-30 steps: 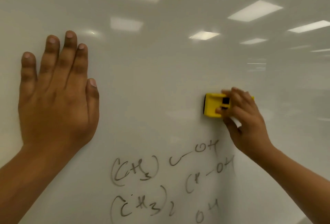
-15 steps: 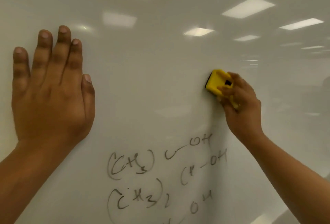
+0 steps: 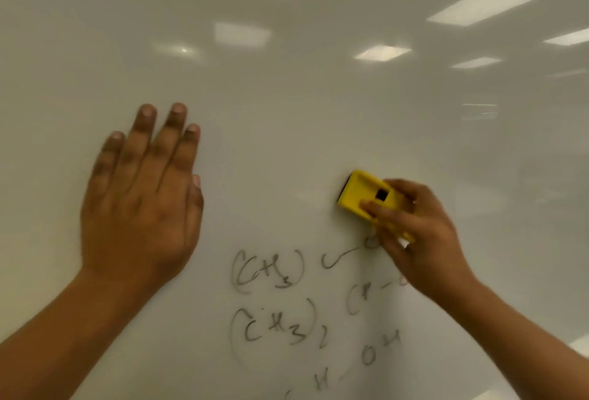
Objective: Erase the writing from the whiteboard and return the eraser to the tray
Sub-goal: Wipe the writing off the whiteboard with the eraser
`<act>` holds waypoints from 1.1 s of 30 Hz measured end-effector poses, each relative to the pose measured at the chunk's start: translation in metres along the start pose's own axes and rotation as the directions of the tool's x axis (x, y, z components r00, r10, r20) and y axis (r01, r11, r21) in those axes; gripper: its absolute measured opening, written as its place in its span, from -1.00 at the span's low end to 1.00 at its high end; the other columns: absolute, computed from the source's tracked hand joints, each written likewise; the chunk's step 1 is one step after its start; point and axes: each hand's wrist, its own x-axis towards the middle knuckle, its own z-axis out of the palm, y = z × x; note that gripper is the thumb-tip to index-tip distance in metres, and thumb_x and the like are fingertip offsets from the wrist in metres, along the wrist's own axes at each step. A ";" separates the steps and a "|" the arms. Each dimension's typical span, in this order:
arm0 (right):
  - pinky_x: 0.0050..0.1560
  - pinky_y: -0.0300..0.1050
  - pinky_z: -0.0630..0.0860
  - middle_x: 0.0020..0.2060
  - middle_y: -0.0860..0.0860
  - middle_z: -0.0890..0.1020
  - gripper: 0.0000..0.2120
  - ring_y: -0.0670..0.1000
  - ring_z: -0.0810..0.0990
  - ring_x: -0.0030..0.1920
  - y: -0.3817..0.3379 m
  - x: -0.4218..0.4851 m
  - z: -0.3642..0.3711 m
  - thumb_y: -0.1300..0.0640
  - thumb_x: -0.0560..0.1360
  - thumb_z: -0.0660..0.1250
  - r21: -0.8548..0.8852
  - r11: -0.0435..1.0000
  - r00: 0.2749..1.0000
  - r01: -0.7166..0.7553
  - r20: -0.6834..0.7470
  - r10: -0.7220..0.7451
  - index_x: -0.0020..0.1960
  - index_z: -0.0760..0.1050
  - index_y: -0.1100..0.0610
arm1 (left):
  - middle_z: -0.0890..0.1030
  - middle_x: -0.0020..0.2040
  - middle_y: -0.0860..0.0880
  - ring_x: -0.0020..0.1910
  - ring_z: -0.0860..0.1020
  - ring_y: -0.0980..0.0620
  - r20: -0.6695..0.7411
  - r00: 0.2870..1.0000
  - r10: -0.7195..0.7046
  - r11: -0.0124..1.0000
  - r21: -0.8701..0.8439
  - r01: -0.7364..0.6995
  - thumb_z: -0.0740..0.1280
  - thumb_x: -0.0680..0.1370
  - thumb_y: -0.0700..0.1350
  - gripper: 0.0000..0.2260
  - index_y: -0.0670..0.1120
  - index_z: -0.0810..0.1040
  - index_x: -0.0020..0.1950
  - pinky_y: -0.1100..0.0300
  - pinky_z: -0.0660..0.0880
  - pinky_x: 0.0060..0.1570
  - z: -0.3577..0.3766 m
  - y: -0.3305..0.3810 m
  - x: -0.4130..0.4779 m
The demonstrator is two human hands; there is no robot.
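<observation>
A glossy whiteboard (image 3: 287,112) fills the view. Grey marker writing (image 3: 274,300), chemical formulas in several lines, sits at the lower middle. My right hand (image 3: 420,240) grips a yellow eraser (image 3: 360,192) with a black pad and presses it on the board over the right end of the top line of writing. My left hand (image 3: 140,208) lies flat on the board to the left of the writing, fingers spread, holding nothing. The tray is out of view.
Ceiling lights (image 3: 478,5) reflect in the upper part of the board. The board's lower right corner shows a bright strip (image 3: 580,345) at the frame edge.
My right hand has brought the eraser down and a little left, onto the end of the top line, covering the "OH". The view has shifted, so both hands sit lower and further right.
</observation>
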 end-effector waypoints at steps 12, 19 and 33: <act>0.24 0.13 0.47 0.31 0.16 0.56 -0.70 0.18 0.53 0.31 -0.089 -0.035 0.063 0.35 0.52 0.38 0.097 0.923 0.920 0.372 0.092 -0.380 0.22 0.62 0.16 | 0.13 0.63 -0.08 0.63 0.05 -0.09 0.113 0.993 -0.029 0.994 0.104 0.017 0.02 0.71 -0.07 -0.53 -0.14 0.15 0.62 -0.06 -0.04 0.59 0.006 0.001 -0.077; 0.31 0.05 0.45 0.32 0.09 0.55 -0.57 0.08 0.51 0.32 -0.115 -0.013 0.072 0.36 0.51 0.37 0.196 0.951 0.970 0.240 -0.016 -0.242 0.37 0.48 0.22 | 0.11 0.64 -0.08 0.63 0.03 -0.08 0.113 0.993 -0.030 0.992 0.127 0.016 0.01 0.71 -0.06 -0.52 -0.13 0.12 0.63 -0.06 -0.07 0.60 0.006 0.001 -0.078; 0.28 0.00 0.46 0.26 0.09 0.58 -0.55 0.09 0.53 0.26 -0.114 -0.009 0.068 0.38 0.48 0.38 0.183 0.945 0.959 0.270 0.031 -0.280 0.36 0.49 0.22 | 0.18 0.62 -0.11 0.61 0.09 -0.13 0.094 0.995 -0.030 0.992 0.121 0.019 0.02 0.71 -0.07 -0.53 -0.14 0.15 0.62 -0.08 -0.04 0.58 0.006 0.002 -0.079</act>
